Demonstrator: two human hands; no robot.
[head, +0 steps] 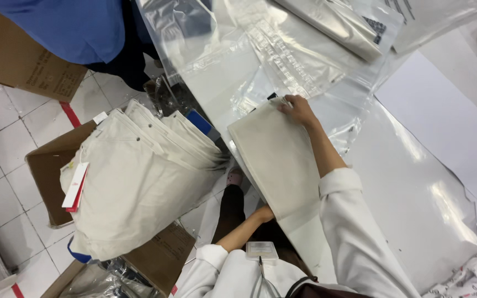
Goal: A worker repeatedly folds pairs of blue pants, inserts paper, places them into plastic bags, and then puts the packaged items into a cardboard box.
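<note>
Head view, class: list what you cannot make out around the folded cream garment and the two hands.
- Left hand: fingers hidden under the folded cream garment.
- Right hand: fingertips blend into the clear plastic bags.
- Red-and-white hang tag on the stack of cream trousers: print too small.
- Person in blue top: cut off by the top edge.
</note>
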